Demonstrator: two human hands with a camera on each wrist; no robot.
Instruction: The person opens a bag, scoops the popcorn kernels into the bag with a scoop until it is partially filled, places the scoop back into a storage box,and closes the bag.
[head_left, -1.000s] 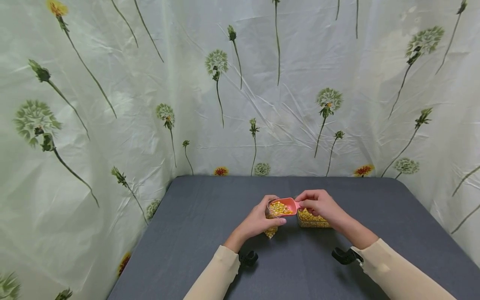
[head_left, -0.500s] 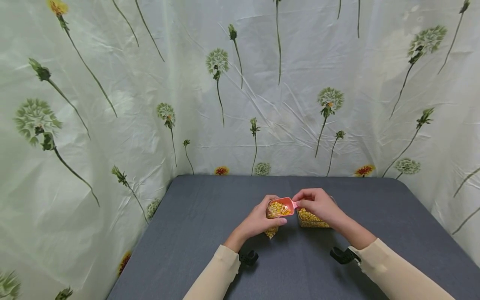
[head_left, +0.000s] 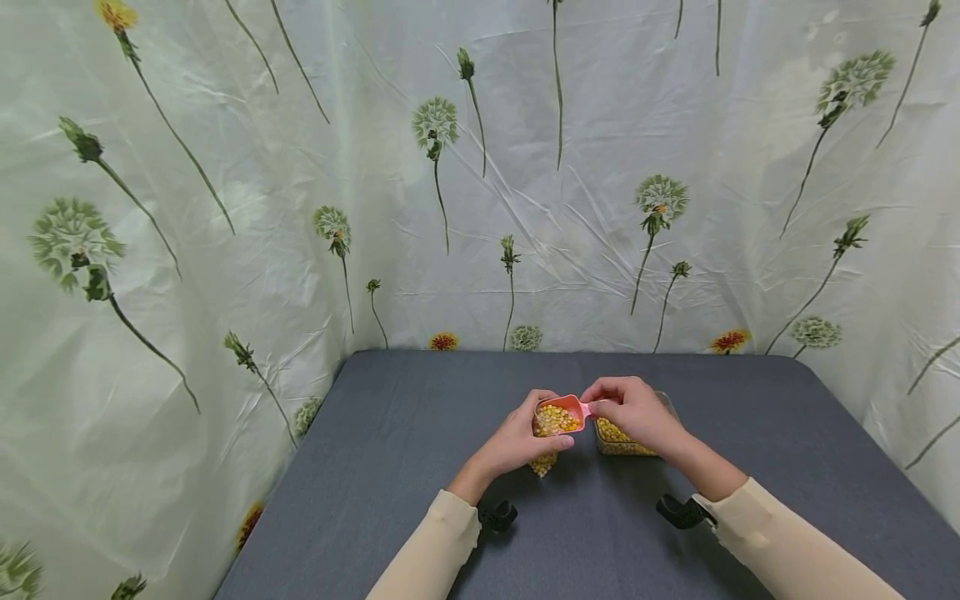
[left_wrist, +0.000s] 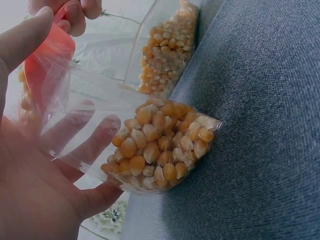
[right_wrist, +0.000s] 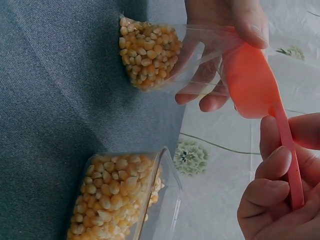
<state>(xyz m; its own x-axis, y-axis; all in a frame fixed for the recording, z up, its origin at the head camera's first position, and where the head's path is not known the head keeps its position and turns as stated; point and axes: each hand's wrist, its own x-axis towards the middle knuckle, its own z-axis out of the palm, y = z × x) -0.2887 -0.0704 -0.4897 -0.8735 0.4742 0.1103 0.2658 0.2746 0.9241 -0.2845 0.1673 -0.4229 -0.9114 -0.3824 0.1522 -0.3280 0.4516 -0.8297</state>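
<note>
Low over the table, my left hand [head_left: 517,437] holds a clear plastic bag [left_wrist: 102,95] at its mouth, thumb on one side and fingers spread along the other. Corn kernels [left_wrist: 155,150] fill the bag's lower part, which hangs close over the cloth. My right hand [head_left: 633,412] pinches the handle of a coral-pink scoop [right_wrist: 252,82] between thumb and fingers. The scoop's bowl reaches into the bag's mouth, with kernels still lying in it in the head view. Beneath my right hand stands a clear rectangular container [head_left: 630,451] of kernels, partly hidden by that hand.
A dark grey cloth covers the table [head_left: 420,500]. Behind it hangs a pale curtain [head_left: 375,167] printed with dandelions. Black wrist mounts show below both forearms, the right one [head_left: 681,512] close over the table.
My right hand has moved slightly left, bringing the scoop further into the bag's mouth. More of the container now shows behind that hand. The left hand stays in place.
</note>
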